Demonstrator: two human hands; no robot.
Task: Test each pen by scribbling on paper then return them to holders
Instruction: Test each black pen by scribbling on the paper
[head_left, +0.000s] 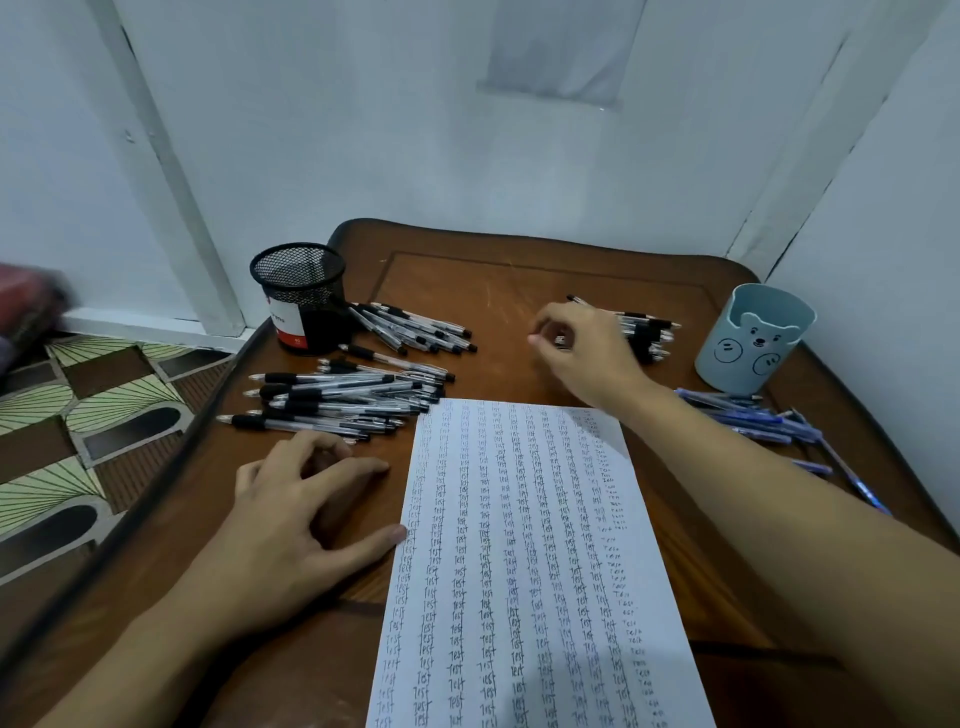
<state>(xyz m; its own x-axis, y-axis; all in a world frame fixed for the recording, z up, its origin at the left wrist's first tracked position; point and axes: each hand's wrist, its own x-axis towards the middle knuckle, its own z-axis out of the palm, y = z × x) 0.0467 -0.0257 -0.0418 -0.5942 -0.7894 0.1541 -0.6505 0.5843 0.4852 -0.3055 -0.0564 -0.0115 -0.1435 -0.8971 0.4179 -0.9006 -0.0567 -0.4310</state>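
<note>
Step in hand, likely: fetching next pen. Right hand (582, 353) beyond white sheet of paper covered in "test" scribbles (519, 561), fingers curled over pile of black clear-barrelled pens (644, 332); whether pinching one, cannot tell. Left hand (296, 519) flat, spread, thumb touching sheet's left edge. Next: bring one pen to sheet.

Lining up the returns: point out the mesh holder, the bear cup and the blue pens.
mesh holder (298, 275): head view, mesh wall.
bear cup (753, 348): head view, front wall.
blue pens (748, 418): head view, pile middle.

A brown wooden table (519, 291) is being hemmed in by pale walls (363, 130) far and right; patterned floor tiles (78, 415) are being shown at left.
</note>
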